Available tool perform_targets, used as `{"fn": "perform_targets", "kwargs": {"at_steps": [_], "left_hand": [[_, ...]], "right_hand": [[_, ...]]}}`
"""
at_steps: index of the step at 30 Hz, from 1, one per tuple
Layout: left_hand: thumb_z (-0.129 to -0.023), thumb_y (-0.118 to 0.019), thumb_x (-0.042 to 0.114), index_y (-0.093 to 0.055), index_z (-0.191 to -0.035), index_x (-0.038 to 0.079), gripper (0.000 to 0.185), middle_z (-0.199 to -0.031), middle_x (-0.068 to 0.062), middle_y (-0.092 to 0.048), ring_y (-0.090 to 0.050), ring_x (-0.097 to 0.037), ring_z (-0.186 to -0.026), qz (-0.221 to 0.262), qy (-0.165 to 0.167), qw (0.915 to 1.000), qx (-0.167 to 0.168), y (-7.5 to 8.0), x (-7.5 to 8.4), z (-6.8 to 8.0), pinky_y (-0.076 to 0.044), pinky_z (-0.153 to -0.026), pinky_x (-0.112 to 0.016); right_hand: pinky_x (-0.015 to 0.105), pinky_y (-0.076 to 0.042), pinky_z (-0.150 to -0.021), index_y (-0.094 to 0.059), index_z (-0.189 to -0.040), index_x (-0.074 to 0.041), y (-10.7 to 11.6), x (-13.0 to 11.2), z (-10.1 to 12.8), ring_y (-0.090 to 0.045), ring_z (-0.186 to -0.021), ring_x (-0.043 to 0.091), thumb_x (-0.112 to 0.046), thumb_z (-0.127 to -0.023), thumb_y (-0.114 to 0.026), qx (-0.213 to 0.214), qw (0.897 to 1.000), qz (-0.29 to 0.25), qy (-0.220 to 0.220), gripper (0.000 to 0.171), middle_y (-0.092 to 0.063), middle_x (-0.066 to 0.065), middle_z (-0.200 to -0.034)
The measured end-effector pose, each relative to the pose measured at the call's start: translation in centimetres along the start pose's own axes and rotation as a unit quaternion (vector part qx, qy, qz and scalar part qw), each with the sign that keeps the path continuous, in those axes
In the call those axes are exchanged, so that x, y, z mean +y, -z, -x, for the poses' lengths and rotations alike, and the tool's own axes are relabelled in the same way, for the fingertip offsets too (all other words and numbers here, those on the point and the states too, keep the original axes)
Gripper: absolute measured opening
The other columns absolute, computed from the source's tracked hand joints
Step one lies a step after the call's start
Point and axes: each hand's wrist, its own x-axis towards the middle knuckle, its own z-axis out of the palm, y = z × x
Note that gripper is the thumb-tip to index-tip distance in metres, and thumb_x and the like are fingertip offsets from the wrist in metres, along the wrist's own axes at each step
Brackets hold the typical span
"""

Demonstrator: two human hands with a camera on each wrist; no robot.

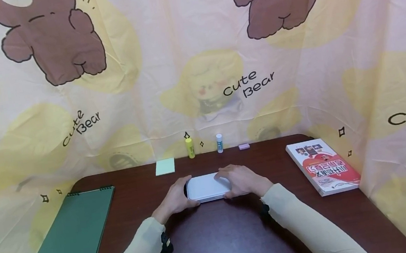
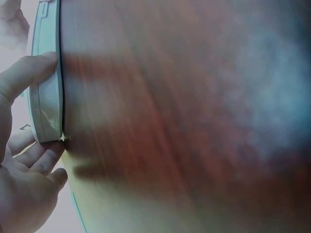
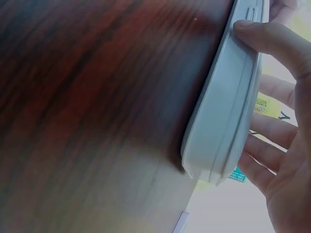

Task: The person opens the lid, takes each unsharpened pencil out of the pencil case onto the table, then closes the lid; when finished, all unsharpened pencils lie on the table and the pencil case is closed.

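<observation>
Both forearms, in pale sleeves with a dark strap at each wrist, reach forward and converge at mid-table. The left hand (image 1: 175, 198) curls about the left end of the case (image 1: 207, 187), thumb on its near edge. The right hand (image 1: 241, 180) lies over the right end, fingers spread on top, thumb on the near edge.

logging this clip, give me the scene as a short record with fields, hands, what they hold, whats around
left hand: left hand grips the left end of the white case, thumb on its near edge
right hand: right hand grips the right end, fingers over the top
case: flat on the dark wooden table, lid closed
left of hands: green notebook
right of hands: book with a red cover
back edge: green sticky notes, yellow glue stick, blue glue stick, small pink eraser
backdrop: bear-print cloth
</observation>
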Motion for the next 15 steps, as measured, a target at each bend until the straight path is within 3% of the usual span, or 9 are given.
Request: {"fn": "perform_targets", "kwargs": {"at_steps": [6,15], "left_hand": [[-0.07,-0.091,0.036,-0.042,-0.151,0.014,0.097,-0.149,-0.012,-0.048,-0.049,-0.029,-0.133,0.002,0.001,1.0,-0.002,0.0,-0.1,0.0,-0.042,-0.11,-0.049],[-0.068,-0.092,0.034,-0.041,-0.151,0.012,0.1,-0.148,-0.013,-0.049,-0.051,-0.03,-0.131,-0.001,-0.012,0.9999,0.002,0.0,-0.3,-0.1,-0.043,-0.108,-0.049]], "right_hand": [[0.041,-0.053,-0.093,-0.066,-0.128,-0.026,0.7,0.0,-0.3,-0.064,-0.111,0.018,-0.048,-0.078,-0.079,-0.006,1.0,0.004,0.027,0.057,-0.068,-0.002,-0.128],[0.035,-0.053,-0.086,-0.068,-0.126,-0.026,1.5,0.2,-0.5,-0.064,-0.102,0.013,-0.045,-0.08,-0.077,-0.015,0.999,-0.019,0.038,0.051,-0.07,-0.006,-0.123]]}}
